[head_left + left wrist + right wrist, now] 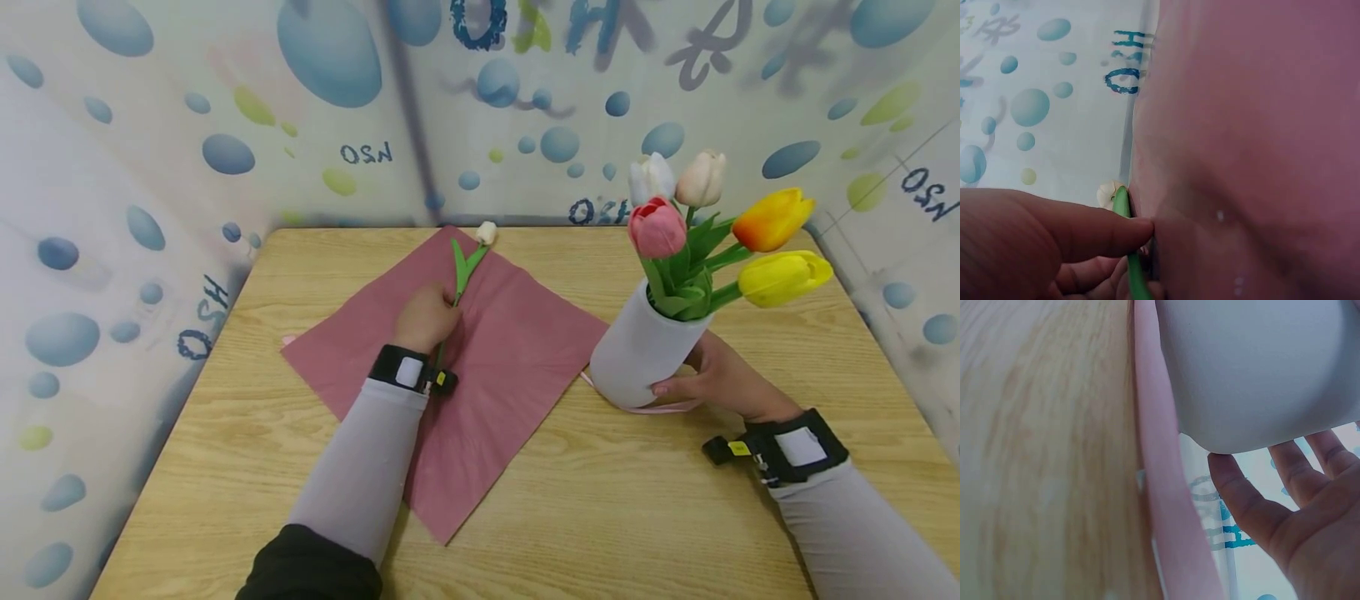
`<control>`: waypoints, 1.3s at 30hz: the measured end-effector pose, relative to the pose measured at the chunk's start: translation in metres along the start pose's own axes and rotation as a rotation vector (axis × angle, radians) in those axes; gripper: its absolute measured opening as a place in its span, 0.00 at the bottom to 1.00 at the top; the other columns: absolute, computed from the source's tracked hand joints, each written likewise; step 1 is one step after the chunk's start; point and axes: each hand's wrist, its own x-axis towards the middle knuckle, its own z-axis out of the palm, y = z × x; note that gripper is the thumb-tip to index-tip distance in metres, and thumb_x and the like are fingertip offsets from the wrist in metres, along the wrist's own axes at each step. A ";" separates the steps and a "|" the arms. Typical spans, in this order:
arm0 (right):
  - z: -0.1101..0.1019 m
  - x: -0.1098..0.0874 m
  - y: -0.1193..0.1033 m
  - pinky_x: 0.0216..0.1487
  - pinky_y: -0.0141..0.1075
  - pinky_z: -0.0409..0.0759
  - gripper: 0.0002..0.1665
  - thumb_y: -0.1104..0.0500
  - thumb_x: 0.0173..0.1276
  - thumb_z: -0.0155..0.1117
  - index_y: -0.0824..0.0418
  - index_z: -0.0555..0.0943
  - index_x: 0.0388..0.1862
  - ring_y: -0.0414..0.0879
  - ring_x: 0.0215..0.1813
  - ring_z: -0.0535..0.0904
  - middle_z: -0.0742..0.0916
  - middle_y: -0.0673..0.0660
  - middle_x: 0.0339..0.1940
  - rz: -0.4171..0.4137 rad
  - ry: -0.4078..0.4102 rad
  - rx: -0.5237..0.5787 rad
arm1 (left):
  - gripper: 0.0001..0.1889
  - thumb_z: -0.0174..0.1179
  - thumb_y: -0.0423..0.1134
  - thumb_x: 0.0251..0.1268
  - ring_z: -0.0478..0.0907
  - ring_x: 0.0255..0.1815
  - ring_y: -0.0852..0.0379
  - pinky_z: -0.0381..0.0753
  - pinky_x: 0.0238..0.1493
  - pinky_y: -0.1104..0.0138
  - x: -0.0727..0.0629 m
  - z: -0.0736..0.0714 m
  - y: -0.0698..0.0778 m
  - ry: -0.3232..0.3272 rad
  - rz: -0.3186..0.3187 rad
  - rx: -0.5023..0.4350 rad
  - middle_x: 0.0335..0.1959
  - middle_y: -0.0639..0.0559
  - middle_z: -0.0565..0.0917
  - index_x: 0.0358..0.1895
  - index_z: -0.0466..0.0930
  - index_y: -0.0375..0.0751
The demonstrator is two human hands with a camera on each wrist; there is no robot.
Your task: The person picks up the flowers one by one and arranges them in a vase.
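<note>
My left hand point(427, 318) pinches the green stem of a white artificial tulip point(486, 233) over a dusty-pink sheet of wrapping paper point(517, 375). In the left wrist view, thumb and fingers close on the tulip's green stem point(1138, 278); part of it is hidden behind them. At the right, my right hand point(723, 383) holds the lower side of a white vase point(648, 350). Several tulips stand in it, among them a pink one point(657, 227) and a yellow one point(785, 278). The right wrist view shows fingertips point(1225, 465) against the vase.
A pink ribbon point(1163, 487) lies along the wooden table point(600, 508) by the vase's base. Behind the table rises a white backdrop point(420, 192) with blue and green bubble shapes. The paper's right corner reaches close to the vase.
</note>
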 end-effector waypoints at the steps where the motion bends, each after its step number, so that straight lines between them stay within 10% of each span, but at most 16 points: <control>1: 0.000 0.000 0.000 0.65 0.22 0.73 0.48 0.73 0.60 0.76 0.57 0.66 0.77 0.34 0.65 0.77 0.80 0.42 0.68 -0.001 0.000 0.000 | 0.07 0.59 0.41 0.70 0.77 0.32 0.49 0.72 0.30 0.62 0.000 0.000 0.000 -0.002 -0.004 0.000 0.33 0.47 0.80 0.38 0.78 0.41; 21: 0.000 0.000 -0.001 0.65 0.22 0.72 0.48 0.73 0.61 0.76 0.57 0.65 0.77 0.34 0.66 0.76 0.79 0.41 0.68 0.002 -0.012 0.003 | 0.10 0.61 0.43 0.74 0.81 0.43 0.48 0.80 0.44 0.57 0.003 -0.004 0.001 -0.039 0.063 -0.057 0.46 0.45 0.86 0.46 0.84 0.41; 39: 0.000 0.000 -0.003 0.65 0.22 0.72 0.47 0.72 0.60 0.77 0.57 0.66 0.76 0.34 0.65 0.77 0.80 0.41 0.67 0.002 -0.007 0.002 | 0.13 0.60 0.41 0.78 0.82 0.38 0.49 0.82 0.39 0.60 -0.007 -0.018 0.020 -0.063 0.074 -0.417 0.43 0.45 0.84 0.57 0.81 0.39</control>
